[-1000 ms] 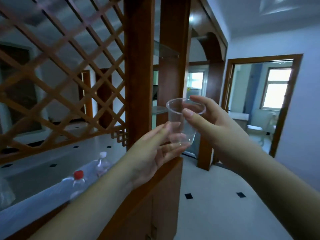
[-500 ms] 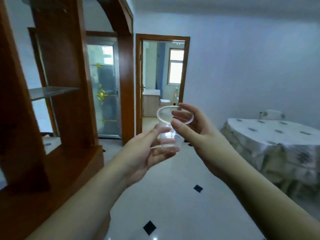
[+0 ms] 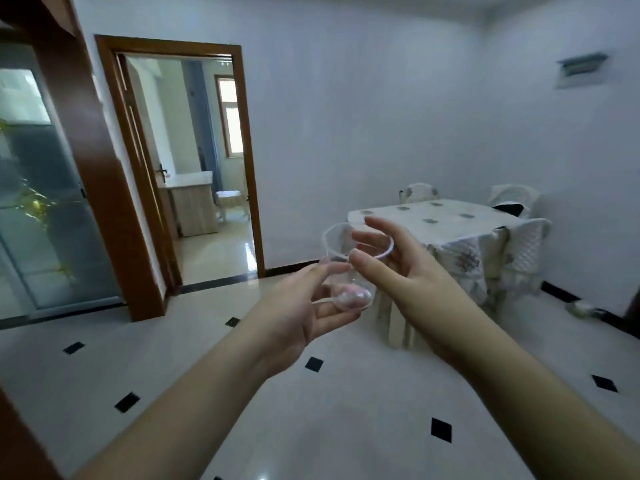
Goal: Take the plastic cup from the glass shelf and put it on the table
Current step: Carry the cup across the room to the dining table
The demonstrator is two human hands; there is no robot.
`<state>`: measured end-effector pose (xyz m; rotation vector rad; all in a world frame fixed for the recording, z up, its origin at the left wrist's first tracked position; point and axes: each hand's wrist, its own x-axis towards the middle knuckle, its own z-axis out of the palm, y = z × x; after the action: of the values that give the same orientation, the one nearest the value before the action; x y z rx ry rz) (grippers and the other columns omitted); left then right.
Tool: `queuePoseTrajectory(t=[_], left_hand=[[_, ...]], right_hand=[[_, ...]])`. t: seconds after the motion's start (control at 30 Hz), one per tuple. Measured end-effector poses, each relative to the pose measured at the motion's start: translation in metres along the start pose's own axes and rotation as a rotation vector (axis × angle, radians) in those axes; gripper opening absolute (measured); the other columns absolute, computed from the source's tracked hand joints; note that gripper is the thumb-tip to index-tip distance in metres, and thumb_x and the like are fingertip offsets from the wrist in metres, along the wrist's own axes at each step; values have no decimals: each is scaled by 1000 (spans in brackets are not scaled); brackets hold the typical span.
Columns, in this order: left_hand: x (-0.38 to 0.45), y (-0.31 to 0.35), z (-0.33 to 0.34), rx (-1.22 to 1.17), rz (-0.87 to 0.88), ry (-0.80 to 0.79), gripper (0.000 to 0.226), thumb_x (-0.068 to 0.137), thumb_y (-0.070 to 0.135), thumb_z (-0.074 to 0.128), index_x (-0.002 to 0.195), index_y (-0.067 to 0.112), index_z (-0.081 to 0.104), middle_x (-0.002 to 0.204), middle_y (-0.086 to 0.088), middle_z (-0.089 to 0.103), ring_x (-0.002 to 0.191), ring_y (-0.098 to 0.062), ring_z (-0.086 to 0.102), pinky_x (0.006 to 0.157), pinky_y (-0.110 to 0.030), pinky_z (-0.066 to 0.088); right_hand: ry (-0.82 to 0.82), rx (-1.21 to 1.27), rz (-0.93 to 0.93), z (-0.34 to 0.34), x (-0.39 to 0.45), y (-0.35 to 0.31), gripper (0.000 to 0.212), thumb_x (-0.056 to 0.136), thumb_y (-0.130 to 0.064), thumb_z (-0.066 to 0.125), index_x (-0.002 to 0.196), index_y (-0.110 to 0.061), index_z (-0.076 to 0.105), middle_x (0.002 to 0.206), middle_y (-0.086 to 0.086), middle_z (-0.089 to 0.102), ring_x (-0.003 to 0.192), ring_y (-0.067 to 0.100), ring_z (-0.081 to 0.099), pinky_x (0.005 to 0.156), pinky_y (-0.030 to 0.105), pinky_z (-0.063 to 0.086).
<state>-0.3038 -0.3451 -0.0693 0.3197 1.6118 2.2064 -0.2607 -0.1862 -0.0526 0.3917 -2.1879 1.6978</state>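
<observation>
Both hands hold a clear plastic cup (image 3: 348, 268) upright in mid-air above a white tiled floor (image 3: 194, 368) set with small black diamonds. The right hand (image 3: 408, 271) pinches the rim, thumb outside and fingers over the far edge; the left hand (image 3: 298, 313) cups the base from below (its fingers show through the plastic). Behind them stands a desk (image 3: 446, 220) draped in a patterned cloth, with covered chairs (image 3: 519, 251) around it, and an open wooden doorway (image 3: 194, 161) to the left

chairs (image 3: 516, 202) partly hidden behind table (image 3: 450, 220)
</observation>
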Motion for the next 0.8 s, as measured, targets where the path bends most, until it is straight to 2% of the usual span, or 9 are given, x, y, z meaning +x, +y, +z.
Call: queuePoseTrajectory(t=[0.13, 0.23, 0.37, 0.47, 0.63, 0.8], left_hand=[[54, -16, 44, -1, -42, -56, 33, 98, 32, 53, 120, 10, 64, 116, -27, 66, 95, -35, 72, 78, -39, 60], [88, -26, 71, 6, -70, -83, 34, 99, 30, 50, 122, 8, 62, 121, -29, 63, 98, -36, 71, 84, -42, 58], [137, -38, 95, 13, -105, -141, 29, 99, 28, 51, 119, 10, 63, 113, -26, 69, 97, -35, 71, 85, -43, 56], [179, -48, 104, 4, -121, -199, 28, 98, 26, 52, 116, 9, 66, 113, -27, 69, 99, -37, 71, 85, -43, 56], [260, -63, 105, -18, -132, -276, 31, 95, 28, 56, 117, 7, 66, 115, -28, 68, 98, -37, 71, 79, -38, 60], [344, -65, 102, -28, -152, -363, 31, 97, 30, 54, 118, 10, 66, 116, -26, 68, 100, -36, 70, 76, -34, 60]], right_hand=[[93, 20, 27, -53, 13, 30, 85, 62, -66, 69, 137, -36, 41, 129, -14, 58, 116, 5, 57, 99, 36, 48], [144, 56, 41, -86, 23, 52, 77, 67, -58, 73, 134, -37, 44, 127, -15, 60, 112, 0, 59, 96, 31, 48], [198, 61, 54, -123, 41, 81, 75, 67, -54, 74, 134, -37, 45, 124, -17, 62, 111, 0, 60, 89, 25, 50], [237, 70, 68, -146, 59, 105, 78, 65, -57, 76, 134, -38, 44, 129, -12, 59, 114, 3, 59, 90, 27, 50], [282, 49, 87, -172, 103, 147, 77, 66, -56, 76, 134, -37, 43, 130, -12, 58, 114, 2, 58, 90, 23, 50], [336, 25, 118, -191, 164, 184, 72, 72, -45, 75, 135, -31, 43, 130, -8, 57, 112, -1, 59, 89, 19, 49]])
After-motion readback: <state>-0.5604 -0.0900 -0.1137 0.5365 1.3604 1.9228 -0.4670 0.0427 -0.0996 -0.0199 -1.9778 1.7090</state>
